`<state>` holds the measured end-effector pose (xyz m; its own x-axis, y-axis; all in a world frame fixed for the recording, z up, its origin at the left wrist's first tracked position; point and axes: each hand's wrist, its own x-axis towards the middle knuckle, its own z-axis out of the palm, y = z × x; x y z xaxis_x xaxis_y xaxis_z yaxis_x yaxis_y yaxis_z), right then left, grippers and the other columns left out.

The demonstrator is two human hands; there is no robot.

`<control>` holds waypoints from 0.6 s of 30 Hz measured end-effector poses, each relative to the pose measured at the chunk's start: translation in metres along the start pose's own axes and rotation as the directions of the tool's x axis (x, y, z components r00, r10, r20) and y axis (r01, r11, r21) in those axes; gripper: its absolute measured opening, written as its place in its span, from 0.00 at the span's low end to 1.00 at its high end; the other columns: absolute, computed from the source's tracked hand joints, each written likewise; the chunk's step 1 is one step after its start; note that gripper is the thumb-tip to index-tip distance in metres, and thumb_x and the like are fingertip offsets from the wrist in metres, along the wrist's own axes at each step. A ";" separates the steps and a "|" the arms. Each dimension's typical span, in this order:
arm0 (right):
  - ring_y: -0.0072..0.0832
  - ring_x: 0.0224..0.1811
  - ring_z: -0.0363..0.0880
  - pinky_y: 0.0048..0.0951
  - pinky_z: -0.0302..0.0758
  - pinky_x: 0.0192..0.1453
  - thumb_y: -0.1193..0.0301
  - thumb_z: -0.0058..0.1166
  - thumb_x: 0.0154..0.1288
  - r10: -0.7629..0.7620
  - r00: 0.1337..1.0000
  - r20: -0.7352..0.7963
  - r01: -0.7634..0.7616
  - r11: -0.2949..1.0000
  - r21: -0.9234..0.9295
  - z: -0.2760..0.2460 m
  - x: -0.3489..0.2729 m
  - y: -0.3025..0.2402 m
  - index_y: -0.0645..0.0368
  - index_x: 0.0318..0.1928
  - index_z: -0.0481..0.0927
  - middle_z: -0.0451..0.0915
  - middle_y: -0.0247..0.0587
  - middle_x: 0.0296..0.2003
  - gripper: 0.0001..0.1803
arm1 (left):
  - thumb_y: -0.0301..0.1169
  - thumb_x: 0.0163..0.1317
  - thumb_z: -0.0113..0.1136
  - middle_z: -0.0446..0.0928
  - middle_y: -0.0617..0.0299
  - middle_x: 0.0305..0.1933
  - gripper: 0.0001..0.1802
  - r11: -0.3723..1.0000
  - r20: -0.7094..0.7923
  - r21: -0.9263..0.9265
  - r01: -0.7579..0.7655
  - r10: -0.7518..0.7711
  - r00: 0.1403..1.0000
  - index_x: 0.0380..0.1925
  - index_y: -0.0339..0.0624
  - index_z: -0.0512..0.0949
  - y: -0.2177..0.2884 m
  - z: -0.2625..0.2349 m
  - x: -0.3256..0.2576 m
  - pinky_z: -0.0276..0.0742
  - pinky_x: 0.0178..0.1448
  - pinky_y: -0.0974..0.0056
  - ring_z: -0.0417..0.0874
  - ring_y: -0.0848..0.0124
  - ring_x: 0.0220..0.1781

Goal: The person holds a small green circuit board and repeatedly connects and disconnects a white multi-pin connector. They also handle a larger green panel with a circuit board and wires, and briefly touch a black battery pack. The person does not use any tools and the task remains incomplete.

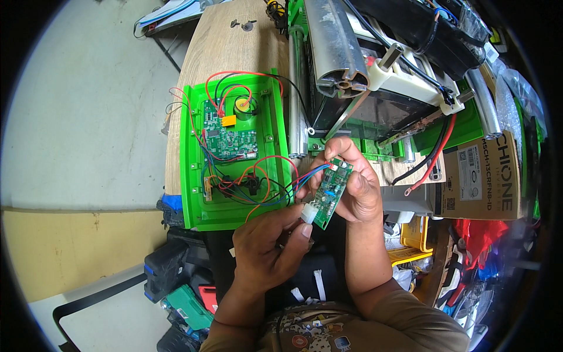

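Observation:
Above my lap, my right hand (359, 186) grips a small green circuit board (329, 195) by its edges, tilted, with components facing up. Blue, red and black wires run from a plug at its far end. My left hand (272, 243) is closed, thumb and fingers pinching a white plastic connector (309, 212) at the board's near left corner. Whether the connector is fully seated on the board I cannot tell. Left of my hands lies a bright green panel (189, 205) with a larger circuit board (220, 144), a round yellow-topped part (242, 105) and tangled wires (252, 183).
The panel rests on a wood-grain table (217, 41). At right stands a metal-framed unit with an aluminium profile (337, 53) and loose red and black cables (431, 167). A cardboard box (478, 176) sits beyond it. Tool cases (170, 264) are low at left.

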<state>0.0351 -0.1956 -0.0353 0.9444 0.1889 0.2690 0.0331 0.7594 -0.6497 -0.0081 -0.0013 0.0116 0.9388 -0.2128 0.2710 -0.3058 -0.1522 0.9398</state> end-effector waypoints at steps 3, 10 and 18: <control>0.50 0.46 0.88 0.46 0.86 0.54 0.53 0.66 0.71 -0.010 1.000 0.000 0.010 1.000 -0.014 0.001 0.001 0.001 0.59 0.59 0.67 0.84 0.52 0.41 0.30 | 0.26 0.65 0.66 0.86 0.59 0.30 0.11 1.000 0.006 0.009 -0.005 0.004 1.000 0.45 0.33 0.86 0.000 -0.001 0.000 0.78 0.38 0.70 0.83 0.76 0.30; 0.50 0.45 0.88 0.46 0.85 0.53 0.53 0.66 0.70 -0.018 1.000 -0.008 0.017 1.000 -0.021 0.002 0.002 0.001 0.58 0.58 0.68 0.84 0.52 0.40 0.30 | 0.26 0.65 0.66 0.85 0.60 0.28 0.11 1.000 0.006 0.007 -0.001 0.001 1.000 0.45 0.32 0.86 0.000 0.000 0.000 0.77 0.36 0.70 0.81 0.77 0.28; 0.49 0.44 0.88 0.47 0.85 0.53 0.53 0.67 0.69 -0.018 1.000 -0.019 0.018 1.000 -0.017 0.003 0.002 0.002 0.58 0.57 0.68 0.83 0.51 0.39 0.30 | 0.25 0.66 0.65 0.85 0.60 0.29 0.10 1.000 0.008 0.004 -0.012 0.012 1.000 0.45 0.32 0.86 -0.002 -0.001 0.000 0.77 0.36 0.70 0.81 0.77 0.28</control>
<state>0.0362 -0.1922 -0.0339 0.9496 0.1636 0.2674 0.0553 0.7521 -0.6567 -0.0074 -0.0004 0.0100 0.9339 -0.2222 0.2802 -0.3175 -0.1541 0.9357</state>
